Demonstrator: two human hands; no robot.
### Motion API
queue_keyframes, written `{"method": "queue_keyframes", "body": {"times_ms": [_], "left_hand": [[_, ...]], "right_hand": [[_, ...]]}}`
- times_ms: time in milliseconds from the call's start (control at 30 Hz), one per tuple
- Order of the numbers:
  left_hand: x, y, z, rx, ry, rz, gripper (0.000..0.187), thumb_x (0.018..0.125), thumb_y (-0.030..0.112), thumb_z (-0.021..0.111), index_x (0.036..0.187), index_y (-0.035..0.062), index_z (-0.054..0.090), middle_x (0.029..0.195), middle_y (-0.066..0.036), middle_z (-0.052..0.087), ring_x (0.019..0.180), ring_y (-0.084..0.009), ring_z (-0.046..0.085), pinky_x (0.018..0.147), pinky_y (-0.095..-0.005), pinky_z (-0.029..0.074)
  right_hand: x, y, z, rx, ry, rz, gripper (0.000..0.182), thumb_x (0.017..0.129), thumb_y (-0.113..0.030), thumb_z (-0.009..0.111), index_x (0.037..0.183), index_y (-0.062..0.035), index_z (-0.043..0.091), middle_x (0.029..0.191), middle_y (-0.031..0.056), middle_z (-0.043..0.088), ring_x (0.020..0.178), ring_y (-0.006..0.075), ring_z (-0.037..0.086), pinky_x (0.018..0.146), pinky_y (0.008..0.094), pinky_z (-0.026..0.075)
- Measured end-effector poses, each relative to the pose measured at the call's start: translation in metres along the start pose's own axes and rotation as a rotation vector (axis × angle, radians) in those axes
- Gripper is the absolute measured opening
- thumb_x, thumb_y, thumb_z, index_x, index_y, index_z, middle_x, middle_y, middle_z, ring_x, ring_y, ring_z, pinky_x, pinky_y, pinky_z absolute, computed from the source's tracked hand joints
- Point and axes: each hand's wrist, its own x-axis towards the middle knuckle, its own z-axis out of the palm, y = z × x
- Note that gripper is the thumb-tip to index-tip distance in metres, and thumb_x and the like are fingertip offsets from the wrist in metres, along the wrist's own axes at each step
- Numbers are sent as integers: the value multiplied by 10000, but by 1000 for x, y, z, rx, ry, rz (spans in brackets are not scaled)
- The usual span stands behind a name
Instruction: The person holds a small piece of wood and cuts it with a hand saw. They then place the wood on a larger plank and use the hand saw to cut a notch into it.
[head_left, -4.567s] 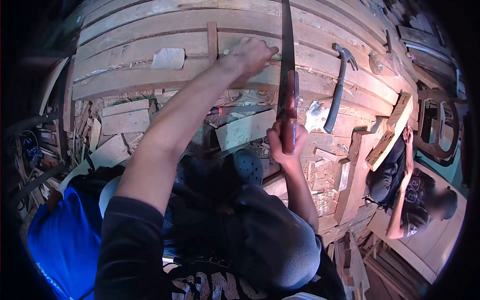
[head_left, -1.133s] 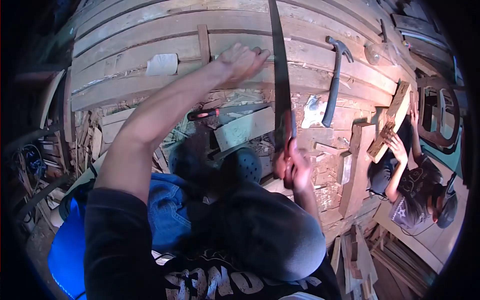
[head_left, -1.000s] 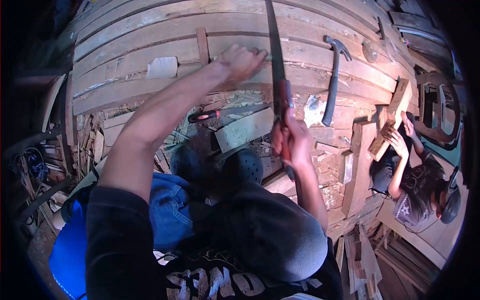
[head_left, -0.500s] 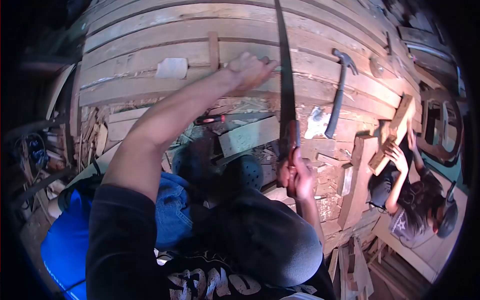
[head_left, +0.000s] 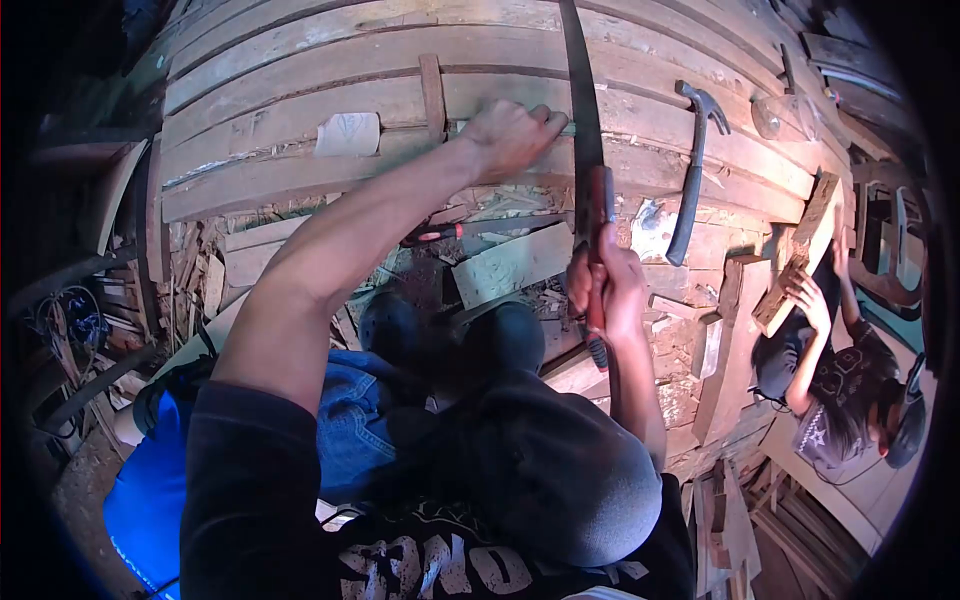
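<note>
My right hand (head_left: 612,279) is wrapped round the red handle of a handsaw (head_left: 586,110). Its long dark blade points away from me, crossing the planks at the top of the head view. Close to the left side of the blade, my left hand (head_left: 513,137) is closed and rests on a pale wooden plank (head_left: 400,150). Its fingertips are partly hidden, though they appear curled over the wood. The blade covers part of the plank, so how deep it sits cannot be seen.
A claw hammer (head_left: 690,170) lies right of the saw. A pale paper scrap (head_left: 347,134) lies on the planks. Below are an offcut board (head_left: 513,264) and a red-and-black tool (head_left: 435,233) among wood chips. At right, another person (head_left: 835,370) holds a wooden block (head_left: 800,255).
My right hand has pushed the saw forward, away from my body, along the blade's line. My left hand stays in about the same place. The view has shifted slightly.
</note>
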Motion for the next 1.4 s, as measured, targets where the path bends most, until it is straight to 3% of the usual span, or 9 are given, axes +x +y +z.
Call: {"method": "queue_keyframes", "body": {"times_ms": [133, 200, 367, 533, 733, 833, 967, 1200, 1400], "left_hand": [[12, -15, -10, -111, -95, -79, 279, 890, 278, 533, 1032, 58, 438, 887, -155, 616, 640, -352, 653, 516, -466, 517], [-1, -6, 9, -40, 161, 50, 246, 911, 274, 500, 1021, 62, 440, 880, -164, 622, 634, -355, 646, 508, -473, 500], [10, -13, 3, -65, 24, -16, 243, 928, 285, 474, 1010, 60, 433, 865, -179, 629, 629, -360, 637, 510, -477, 485], [7, -10, 15, -47, 108, -3, 239, 949, 295, 446, 1009, 64, 437, 831, -177, 632, 599, -369, 631, 517, -470, 502], [12, -16, -3, -46, 31, -14, 253, 942, 307, 448, 999, 61, 437, 865, -181, 645, 633, -360, 644, 557, -486, 512], [12, -12, -7, -153, -34, -73, 242, 930, 271, 454, 1013, 43, 447, 857, -193, 643, 733, -399, 637, 667, -486, 503], [9, -7, -6, -108, -18, -67, 268, 939, 298, 445, 1024, 44, 467, 856, -188, 646, 733, -381, 648, 658, -492, 502], [17, -22, -4, -56, 3, -54, 277, 932, 318, 468, 1013, 54, 454, 856, -177, 640, 642, -374, 637, 566, -481, 506], [11, -12, 2, -84, 21, -2, 283, 932, 323, 465, 1023, 56, 446, 868, -169, 640, 645, -375, 646, 549, -479, 517]], "right_hand": [[-50, 26, -13, -175, 3, 12, 644, 991, -441, 335, 512, -58, 531, 436, 55, 464, 381, 115, 433, 400, 253, 335], [-65, 12, -10, -90, 71, 103, 638, 983, -458, 348, 526, -54, 536, 446, 54, 473, 384, 109, 436, 402, 246, 329], [-10, 2, -3, 8, -15, 40, 634, 983, -466, 340, 500, -74, 464, 434, 75, 466, 376, 138, 432, 398, 258, 327], [-68, 11, -6, -92, 98, 136, 673, 984, -477, 329, 491, -56, 512, 431, 70, 462, 383, 136, 446, 398, 253, 333], [-14, -11, 10, -68, 61, 65, 663, 996, -416, 312, 480, -47, 505, 412, 84, 459, 366, 154, 439, 387, 276, 329], [-62, 18, 0, -182, 38, 83, 667, 998, -429, 308, 496, -43, 516, 421, 78, 469, 389, 148, 460, 389, 264, 325], [-29, -2, -7, 16, -25, 44, 675, 993, -456, 311, 492, -46, 503, 411, 79, 451, 361, 153, 438, 383, 265, 322], [-62, 19, 5, -61, 164, 82, 704, 982, -504, 305, 492, -47, 520, 426, 55, 471, 362, 134, 423, 387, 252, 319], [2, -13, 16, -100, 99, 56, 683, 986, -473, 305, 509, -36, 524, 394, 59, 442, 315, 136, 391, 366, 252, 318]]}}
